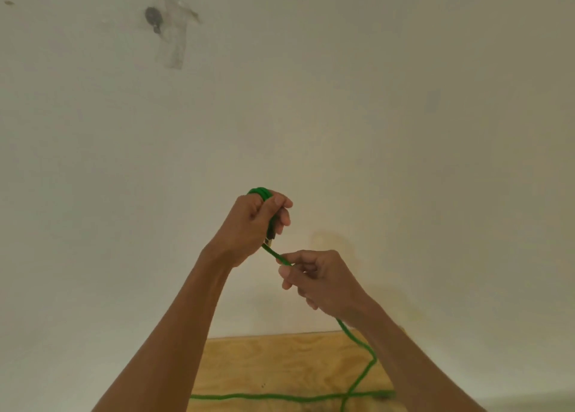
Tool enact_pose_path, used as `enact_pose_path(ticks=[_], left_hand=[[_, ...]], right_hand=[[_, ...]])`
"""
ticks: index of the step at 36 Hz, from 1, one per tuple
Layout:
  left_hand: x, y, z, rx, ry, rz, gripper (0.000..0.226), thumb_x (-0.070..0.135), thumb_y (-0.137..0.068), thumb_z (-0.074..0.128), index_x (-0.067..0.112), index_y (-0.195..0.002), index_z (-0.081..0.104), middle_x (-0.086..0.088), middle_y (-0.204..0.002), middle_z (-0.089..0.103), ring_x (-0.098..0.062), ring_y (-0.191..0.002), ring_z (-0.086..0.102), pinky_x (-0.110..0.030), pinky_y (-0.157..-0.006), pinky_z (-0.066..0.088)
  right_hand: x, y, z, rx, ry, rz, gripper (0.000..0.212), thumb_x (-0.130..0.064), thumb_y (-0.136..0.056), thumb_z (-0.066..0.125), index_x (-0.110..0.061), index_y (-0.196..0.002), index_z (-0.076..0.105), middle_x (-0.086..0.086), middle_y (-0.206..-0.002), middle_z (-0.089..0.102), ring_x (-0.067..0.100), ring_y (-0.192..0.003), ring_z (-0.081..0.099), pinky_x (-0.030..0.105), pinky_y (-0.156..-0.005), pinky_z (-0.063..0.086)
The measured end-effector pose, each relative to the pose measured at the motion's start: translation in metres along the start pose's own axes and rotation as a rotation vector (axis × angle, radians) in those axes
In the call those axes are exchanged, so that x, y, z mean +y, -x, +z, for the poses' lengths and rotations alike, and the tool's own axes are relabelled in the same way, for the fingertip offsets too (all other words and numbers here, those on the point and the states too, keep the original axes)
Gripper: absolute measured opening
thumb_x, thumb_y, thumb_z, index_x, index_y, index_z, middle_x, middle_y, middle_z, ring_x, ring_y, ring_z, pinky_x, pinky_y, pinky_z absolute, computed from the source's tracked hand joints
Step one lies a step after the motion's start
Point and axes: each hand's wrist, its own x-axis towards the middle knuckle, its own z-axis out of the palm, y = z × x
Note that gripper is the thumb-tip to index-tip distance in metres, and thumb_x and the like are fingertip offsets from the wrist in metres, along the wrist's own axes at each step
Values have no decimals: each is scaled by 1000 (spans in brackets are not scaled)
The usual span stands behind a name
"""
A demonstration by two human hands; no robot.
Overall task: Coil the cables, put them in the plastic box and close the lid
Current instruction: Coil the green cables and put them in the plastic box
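Note:
A green cable (357, 343) runs up from the wooden table to both raised hands. My left hand (252, 225) grips a small bundle of green loops, which stick out above its fingers, with a metal plug end showing below the palm. My right hand (317, 277), lower and to the right, pinches the cable a short way from the left hand. From there the loose length drops down and crosses itself on the table. The plastic box and its lid are out of view.
A light plywood table (280, 365) fills the bottom centre, against a plain off-white wall (404, 131). A dark spot under clear tape (155, 19) marks the wall at the upper left.

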Motion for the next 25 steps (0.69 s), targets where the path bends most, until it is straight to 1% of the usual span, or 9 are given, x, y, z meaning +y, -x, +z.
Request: enact_pose_path(ticks=[3,5,7,10,14,17,19,22,25], left_hand=[[-13,3,5,-51,-257,-12,28,13,-106,42,5,-94,67,-6,-75,68,-9,-60,60,-20,-61,49],[-19,10,9,-88,-296,-36,34,16,-107,41,8,-84,65,-3,-70,67,-5,-56,59,-18,-58,47],[-21,18,13,-146,-243,-92,47,26,-109,36,8,-74,62,-2,-63,65,-9,-53,58,-21,-57,43],[-16,28,20,-245,-4,-214,64,49,-107,23,4,-82,63,-11,-64,63,-22,-58,54,-33,-59,42],[-5,38,31,-326,403,-355,74,64,-99,18,6,-81,60,-8,-52,49,-19,-48,41,-32,-58,42],[2,42,37,-385,619,-342,67,61,-100,27,6,-78,59,-6,-49,45,-18,-44,35,-32,-57,40],[5,42,40,-397,696,-320,59,56,-102,31,8,-81,59,-6,-50,45,-17,-45,36,-32,-58,41],[8,40,42,-429,746,-242,43,41,-105,39,8,-87,59,-6,-56,50,-17,-49,42,-33,-61,44],[10,35,44,-412,759,-163,32,31,-102,43,9,-86,60,-6,-59,53,-17,-51,45,-32,-62,45]], right_hand=[[-16,-6,-12,-21,295,-129,22,-12,-89,70,-15,-110,74,-6,-80,77,27,-60,62,27,-60,51],[-30,-12,-20,-31,394,-206,20,-7,-87,69,-16,-104,75,-6,-82,77,20,-71,72,36,-74,59],[-44,-19,-29,-35,413,-247,16,-7,-85,72,-17,-97,73,-4,-80,77,23,-73,73,46,-75,59],[-64,-30,-42,-26,424,-301,19,-13,-76,84,-19,-90,72,-2,-75,76,28,-71,72,48,-73,59],[-73,-44,-52,-43,284,-339,26,-7,-65,91,-4,-83,73,8,-74,76,28,-72,73,45,-73,58],[-63,-53,-54,-77,111,-321,21,2,-69,86,5,-86,72,20,-79,73,27,-74,72,44,-79,60],[-53,-54,-53,-79,16,-299,18,-2,-75,81,7,-88,73,21,-82,72,27,-78,70,40,-79,58],[-37,-48,-47,-59,-130,-229,17,-13,-83,73,1,-91,73,17,-82,72,21,-75,69,29,-72,56],[-19,-34,-34,-107,-269,-158,16,-27,-84,70,-11,-83,73,1,-66,72,17,-62,68,25,-62,55]])
